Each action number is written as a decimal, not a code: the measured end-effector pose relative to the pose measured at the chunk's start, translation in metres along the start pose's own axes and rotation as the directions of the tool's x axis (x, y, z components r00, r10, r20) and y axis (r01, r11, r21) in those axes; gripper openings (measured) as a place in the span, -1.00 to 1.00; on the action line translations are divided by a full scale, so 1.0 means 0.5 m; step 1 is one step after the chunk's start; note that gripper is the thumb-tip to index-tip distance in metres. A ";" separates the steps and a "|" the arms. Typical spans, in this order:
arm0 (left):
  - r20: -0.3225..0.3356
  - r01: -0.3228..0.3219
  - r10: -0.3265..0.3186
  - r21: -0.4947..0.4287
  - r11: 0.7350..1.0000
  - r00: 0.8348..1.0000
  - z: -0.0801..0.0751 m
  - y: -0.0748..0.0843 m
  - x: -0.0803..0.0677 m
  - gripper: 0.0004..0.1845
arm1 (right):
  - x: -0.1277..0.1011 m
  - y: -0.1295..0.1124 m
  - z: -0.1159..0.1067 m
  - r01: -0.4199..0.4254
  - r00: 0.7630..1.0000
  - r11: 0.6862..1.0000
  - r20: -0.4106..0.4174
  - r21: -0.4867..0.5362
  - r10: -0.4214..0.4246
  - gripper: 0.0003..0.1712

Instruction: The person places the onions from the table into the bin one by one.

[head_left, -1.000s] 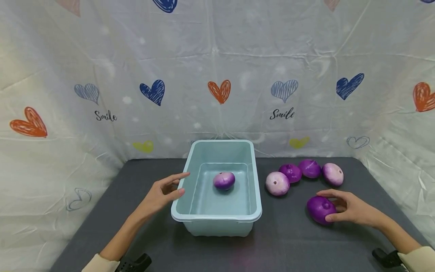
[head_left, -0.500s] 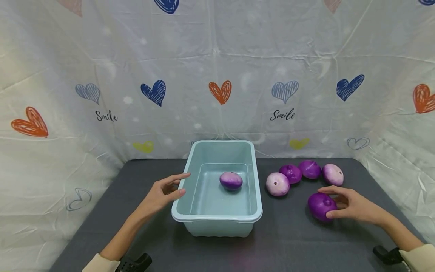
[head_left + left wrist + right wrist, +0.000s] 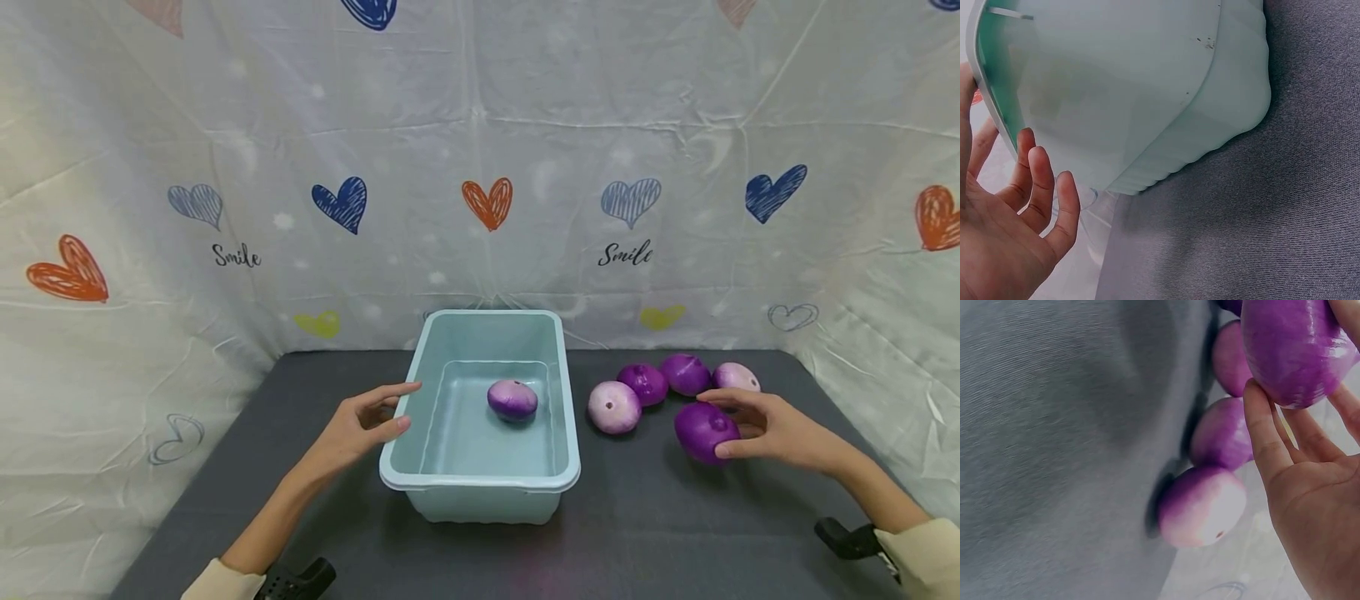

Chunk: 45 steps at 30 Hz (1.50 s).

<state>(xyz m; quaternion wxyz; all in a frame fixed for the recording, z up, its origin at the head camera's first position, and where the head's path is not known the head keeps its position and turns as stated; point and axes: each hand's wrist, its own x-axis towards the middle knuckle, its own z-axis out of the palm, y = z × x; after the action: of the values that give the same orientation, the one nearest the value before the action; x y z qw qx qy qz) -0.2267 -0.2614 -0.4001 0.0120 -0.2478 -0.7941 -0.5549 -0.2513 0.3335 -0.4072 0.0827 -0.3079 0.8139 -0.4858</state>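
Note:
My right hand [image 3: 791,433] grips a glossy red onion [image 3: 699,435] between thumb and fingers, right of the basin, with a soft shadow under it. In the right wrist view, fingertips [image 3: 1254,394] press against the held onion's side. On the left, my left hand [image 3: 348,437] rests at the left rim of a pale blue-green plastic basin [image 3: 480,482], its index finger straight and thumb at the edge. The left wrist view shows its other fingers [image 3: 1038,187] loosely bent outside the wall. One purple-and-white onion [image 3: 512,401] lies inside the basin.
Several onions stand behind the held one: a pale onion [image 3: 614,407], two dark purple ones, and a far-right pale onion [image 3: 735,377] partly covered by the hand. A dark grey cloth [image 3: 622,533] covers the table. A heart-printed curtain [image 3: 555,258] hangs behind.
My right hand has moved slightly up and away with the onion, now overlapping the far-right onion. The onion in the basin has rolled to the right. The left hand has stayed put.

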 end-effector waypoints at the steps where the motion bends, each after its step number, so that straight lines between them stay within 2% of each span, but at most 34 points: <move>1: 0.001 0.000 0.000 -0.001 1.000 1.000 -0.001 0.000 0.000 -0.50 | 0.003 -0.002 0.000 -0.003 1.000 1.000 -0.004 0.000 0.003 -0.28; 6: -0.005 0.015 -0.015 0.008 1.000 1.000 -0.004 -0.001 0.000 -0.49 | 0.024 -0.014 0.003 -0.002 1.000 1.000 -0.030 0.007 0.002 -0.27; 9: -0.009 0.020 -0.020 0.009 1.000 1.000 -0.004 -0.001 0.000 -0.49 | 0.038 -0.020 0.007 0.036 0.998 0.999 -0.054 0.010 -0.035 -0.29; 12: -0.009 0.012 -0.012 0.005 1.000 1.000 -0.002 -0.001 0.001 -0.49 | 0.053 -0.023 0.010 0.052 0.994 0.999 -0.092 -0.015 -0.053 -0.29; 15: -0.007 0.010 -0.009 0.001 1.000 1.000 -0.001 -0.002 0.002 -0.49 | 0.064 -0.021 0.012 0.033 0.990 0.998 -0.135 -0.047 -0.039 -0.28; 18: -0.008 0.008 -0.008 0.009 1.000 1.000 -0.001 -0.003 0.003 -0.49 | 0.076 -0.021 0.017 0.012 0.984 0.999 -0.177 -0.050 -0.021 -0.28; 24: -0.007 0.002 -0.002 0.012 1.000 1.000 0.001 -0.004 0.003 -0.49 | 0.100 -0.032 0.029 0.025 0.965 1.000 -0.263 0.001 -0.024 -0.31; 27: -0.008 -0.005 0.005 0.015 1.000 1.000 0.001 -0.003 0.002 -0.49 | 0.113 -0.040 0.032 0.031 0.955 0.999 -0.293 -0.013 -0.033 -0.32; 31: -0.011 -0.005 0.005 0.021 1.000 1.000 0.000 -0.002 0.000 -0.48 | 0.131 -0.047 0.038 0.049 0.951 0.999 -0.306 -0.019 -0.053 -0.31; 35: -0.008 -0.006 0.006 0.023 1.000 1.000 0.001 -0.001 -0.001 -0.48 | 0.147 -0.051 0.047 0.075 0.951 0.997 -0.303 0.026 -0.063 -0.30; 40: -0.011 -0.018 0.018 0.025 1.000 1.000 0.001 0.000 0.000 -0.48 | 0.169 -0.058 0.058 0.093 0.950 0.995 -0.302 0.035 -0.078 -0.30; 45: -0.017 -0.005 0.006 0.030 1.000 1.000 0.002 0.002 0.000 -0.48 | 0.194 -0.068 0.066 0.108 0.950 0.993 -0.301 0.045 -0.089 -0.31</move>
<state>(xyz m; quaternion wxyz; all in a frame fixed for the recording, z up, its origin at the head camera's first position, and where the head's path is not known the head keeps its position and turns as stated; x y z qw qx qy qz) -0.2258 -0.2602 -0.3997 0.0243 -0.2450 -0.8015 -0.5449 -0.2998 0.2411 -0.3797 -0.0560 -0.2686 0.7855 -0.5547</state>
